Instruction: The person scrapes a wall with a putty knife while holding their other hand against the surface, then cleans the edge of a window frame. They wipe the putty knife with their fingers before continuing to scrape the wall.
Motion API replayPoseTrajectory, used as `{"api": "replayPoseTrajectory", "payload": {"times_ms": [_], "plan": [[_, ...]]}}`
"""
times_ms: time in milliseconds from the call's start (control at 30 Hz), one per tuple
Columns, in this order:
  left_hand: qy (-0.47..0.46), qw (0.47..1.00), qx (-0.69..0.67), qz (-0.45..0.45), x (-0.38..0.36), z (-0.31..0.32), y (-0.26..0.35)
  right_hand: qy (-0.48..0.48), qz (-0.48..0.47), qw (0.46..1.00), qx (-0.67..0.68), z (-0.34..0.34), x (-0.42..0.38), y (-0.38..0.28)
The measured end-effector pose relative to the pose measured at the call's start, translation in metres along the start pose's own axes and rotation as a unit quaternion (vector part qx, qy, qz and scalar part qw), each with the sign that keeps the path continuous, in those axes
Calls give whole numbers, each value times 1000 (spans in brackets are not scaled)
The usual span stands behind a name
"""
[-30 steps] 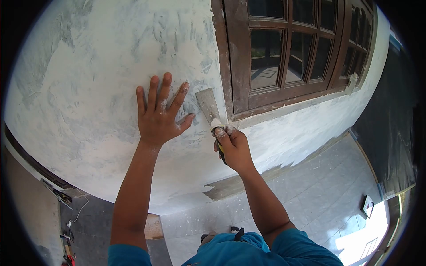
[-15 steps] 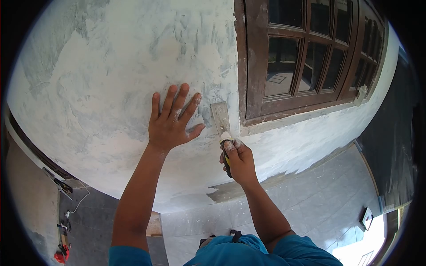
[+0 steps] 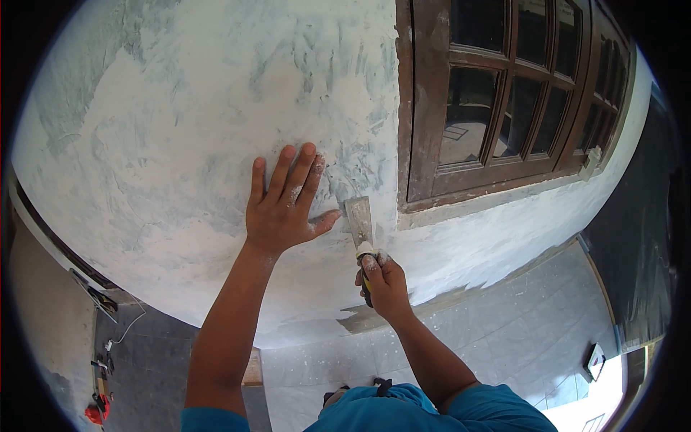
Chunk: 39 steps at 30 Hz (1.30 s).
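My left hand [image 3: 284, 209] lies flat against the wall [image 3: 180, 158], fingers stretched upward and thumb out to the right, with white specks on the skin. The wall is coated in patchy white and grey filler. My right hand [image 3: 385, 281] is wrapped round the dark and yellow handle of a putty knife [image 3: 359, 219]. Its broad metal blade, smeared with filler, points up and rests at the wall, just right of my left thumb. White paste clings to the blade's base and to my right thumb.
Right of the blade is a brown wooden window frame [image 3: 425, 129] with glass panes. Below, a grey tiled floor [image 3: 468, 324] has white spatter. At far left a red tool [image 3: 98, 409] and a white cable [image 3: 129, 327] lie on darker floor. A dark panel [image 3: 630, 230] stands at right.
My right hand has drawn the putty knife a little down the wall. My left hand has shifted slightly down and right, still flat. The window sits slightly farther right and lower in view.
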<state>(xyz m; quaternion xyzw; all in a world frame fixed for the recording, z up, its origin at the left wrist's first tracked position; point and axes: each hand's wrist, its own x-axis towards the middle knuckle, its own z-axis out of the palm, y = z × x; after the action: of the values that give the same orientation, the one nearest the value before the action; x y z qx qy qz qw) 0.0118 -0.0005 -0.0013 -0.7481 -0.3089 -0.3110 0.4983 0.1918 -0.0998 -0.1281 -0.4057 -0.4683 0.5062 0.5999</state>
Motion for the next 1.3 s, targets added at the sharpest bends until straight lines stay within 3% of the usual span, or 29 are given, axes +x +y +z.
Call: {"api": "replayPoseTrajectory", "payload": {"times_ms": [267,433,600,833,1000,1300], "plan": [[1,1000,-1,0,1,-1,0,-21,46,998,31,13,1,-46],[0,1000,-2,-4,1,-1,1,-18,51,998,29,7,-4,-13],[0,1000,-5,-4,0,-2,1,-32,56,997,49,22,0,-49],[6,1000,-8,-6,1,-1,1,-7,41,997,65,18,-3,-20],[2,1000,-8,-10,-2,-1,2,-29,33,997,60,25,7,-65],[-5,999,-17,-35,1,-2,3,-28,37,997,59,20,0,-39]]}}
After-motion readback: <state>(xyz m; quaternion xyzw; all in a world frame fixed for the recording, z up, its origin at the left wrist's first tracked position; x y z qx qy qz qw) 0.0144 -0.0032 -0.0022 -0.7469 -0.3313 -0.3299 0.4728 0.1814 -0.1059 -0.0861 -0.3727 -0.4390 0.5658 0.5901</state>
